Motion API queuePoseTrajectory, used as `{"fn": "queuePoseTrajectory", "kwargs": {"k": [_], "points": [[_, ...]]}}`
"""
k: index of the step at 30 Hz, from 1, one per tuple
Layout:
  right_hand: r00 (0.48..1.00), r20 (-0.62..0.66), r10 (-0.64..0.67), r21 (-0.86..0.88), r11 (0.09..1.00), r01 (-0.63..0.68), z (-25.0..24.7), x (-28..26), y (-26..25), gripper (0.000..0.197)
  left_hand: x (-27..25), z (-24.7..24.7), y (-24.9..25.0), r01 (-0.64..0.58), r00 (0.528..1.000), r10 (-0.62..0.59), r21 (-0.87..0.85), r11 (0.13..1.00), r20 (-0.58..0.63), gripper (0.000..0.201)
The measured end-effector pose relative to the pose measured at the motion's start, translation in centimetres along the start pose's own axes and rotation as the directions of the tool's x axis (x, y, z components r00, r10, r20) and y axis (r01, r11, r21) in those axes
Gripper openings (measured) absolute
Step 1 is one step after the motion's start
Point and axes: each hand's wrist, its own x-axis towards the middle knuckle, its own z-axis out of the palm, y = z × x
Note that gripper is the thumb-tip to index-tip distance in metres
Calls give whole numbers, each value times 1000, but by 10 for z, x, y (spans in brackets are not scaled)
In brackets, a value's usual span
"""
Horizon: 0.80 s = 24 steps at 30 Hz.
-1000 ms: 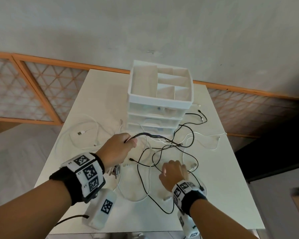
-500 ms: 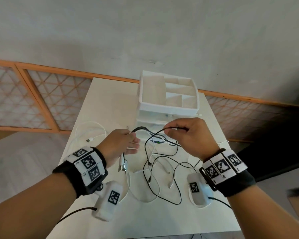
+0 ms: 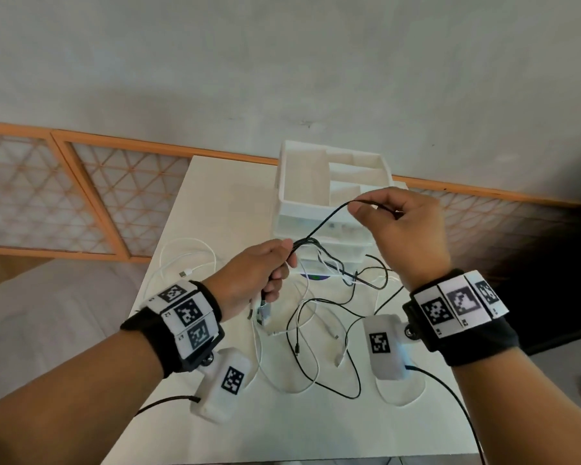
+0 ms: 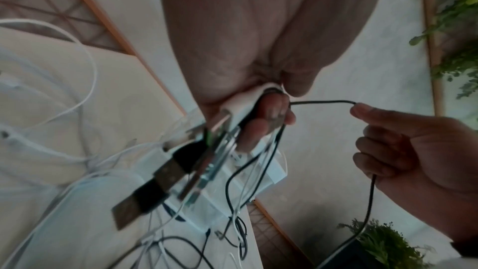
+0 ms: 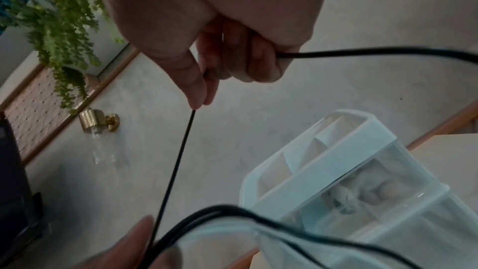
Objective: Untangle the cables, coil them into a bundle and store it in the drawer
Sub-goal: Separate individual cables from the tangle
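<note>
A tangle of black and white cables lies on the white table in front of a white drawer unit. My left hand grips a bunch of cables, with several USB plugs hanging below its fingers. My right hand is raised in front of the drawer unit and pinches one black cable between thumb and fingers. That black cable runs taut from my right hand down to the left hand.
A separate white cable is looped on the table's left side. The drawer unit has an open compartment tray on top and shut drawers below. Wooden lattice panels line the wall behind. Green plants hang nearby.
My right hand has left the table, taken hold of a black cable and risen up and right, drawing it out from the bunch. The left hand has kept its grip.
</note>
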Motion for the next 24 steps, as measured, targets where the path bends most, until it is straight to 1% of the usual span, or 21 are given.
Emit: {"fn": "queuePoseTrajectory", "kwargs": {"k": [2, 4, 5, 6, 7, 8, 9, 10, 11, 12, 13, 14, 15, 16, 17, 18, 19, 20, 22, 24], "points": [[994, -105, -16, 17, 1000, 18, -17, 8, 7, 11, 2, 0, 3, -15, 999, 9, 140, 990, 47, 31], [985, -172, -7, 35, 999, 13, -36, 16, 22, 14, 3, 1, 5, -27, 999, 19, 230, 973, 38, 32], [989, -150, 12, -12, 1000, -14, -44, 19, 35, 13, 4, 2, 8, -31, 1000, 31, 239, 971, 6, 32], [995, -81, 62, -151, 986, -74, -51, 21, 52, 13, 5, 3, 11, -40, 998, 50, 226, 973, -37, 33], [989, 10, 149, -346, 928, -137, -57, 20, 72, 20, 5, 6, 17, -56, 994, 75, 202, 978, -86, 33], [958, 88, 272, -544, 819, -183, -63, 17, 97, 30, 5, 8, 24, -83, 985, 108, 178, 980, -133, 34], [904, 119, 411, -698, 683, -218, -69, 14, 124, 37, 5, 9, 31, -120, 974, 148, 163, 979, -172, 35], [844, 87, 530, -780, 563, -274, -76, 10, 146, 42, 4, 11, 39, -155, 962, 186, 157, 975, -203, 36], [794, 30, 607, -798, 493, -347, -83, 7, 162, 50, 5, 12, 44, -177, 950, 212, 164, 971, -231, 37], [764, -24, 645, -790, 456, -410, -88, 8, 171, 59, 6, 13, 47, -176, 940, 222, 190, 966, -258, 38], [759, -37, 650, -772, 463, -435, -93, 12, 174, 64, 8, 14, 47, -151, 934, 216, 235, 960, -284, 38], [780, -23, 625, -735, 519, -437, -95, 20, 166, 62, 12, 17, 44, -105, 930, 198, 292, 951, -310, 38], [820, -11, 573, -655, 615, -439, -95, 32, 157, 55, 16, 20, 39, -46, 927, 169, 345, 937, -336, 38], [852, 2, 524, -506, 735, -452, -95, 45, 145, 44, 19, 25, 33, 10, 922, 137, 375, 927, -361, 38], [881, 1, 473, -342, 828, -444, -96, 59, 134, 34, 23, 29, 26, 54, 919, 104, 381, 923, -381, 38], [903, -23, 429, -234, 876, -422, -99, 71, 122, 28, 26, 33, 20, 88, 916, 73, 375, 923, -394, 37], [925, -51, 376, -190, 906, -378, -103, 83, 114, 25, 29, 37, 15, 113, 913, 49, 367, 923, -405, 36], [942, -69, 328, -214, 917, -335, -106, 92, 106, 25, 31, 39, 12, 131, 908, 33, 357, 925, -417, 35], [972, -103, 212, -308, 922, -233, -112, 104, 98, 33, 34, 41, 9, 132, 897, 24, 319, 939, -441, 32], [978, -157, 135, -299, 937, -178, -116, 110, 98, 34, 36, 42, 10, 111, 893, 31, 285, 952, -449, 30]]}}
